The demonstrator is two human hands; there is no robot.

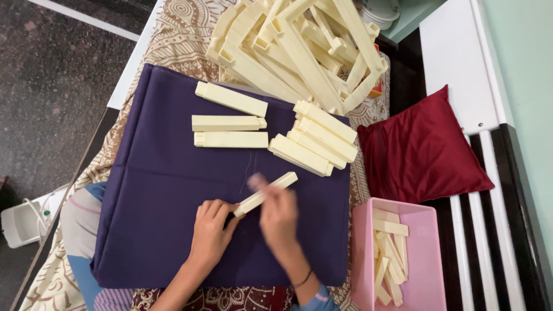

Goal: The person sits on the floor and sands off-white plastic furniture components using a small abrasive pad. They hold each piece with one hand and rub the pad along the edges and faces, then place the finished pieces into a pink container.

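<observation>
Cream plastic bar (266, 194) lies between both hands over the purple cushion (161, 190): your left hand (211, 233) pinches its lower end, right hand (277, 216) fingers wrap its middle. Next, judged: keep it steady.

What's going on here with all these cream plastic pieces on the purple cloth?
A person holds one cream plastic bar in both hands over a purple cloth: the left hand grips its lower end, the right hand, blurred, is around its middle. More bars lie loose on the cloth, a heap of cream frames sits beyond, and a pink tub of small pieces stands at the right beside a red cushion.
</observation>
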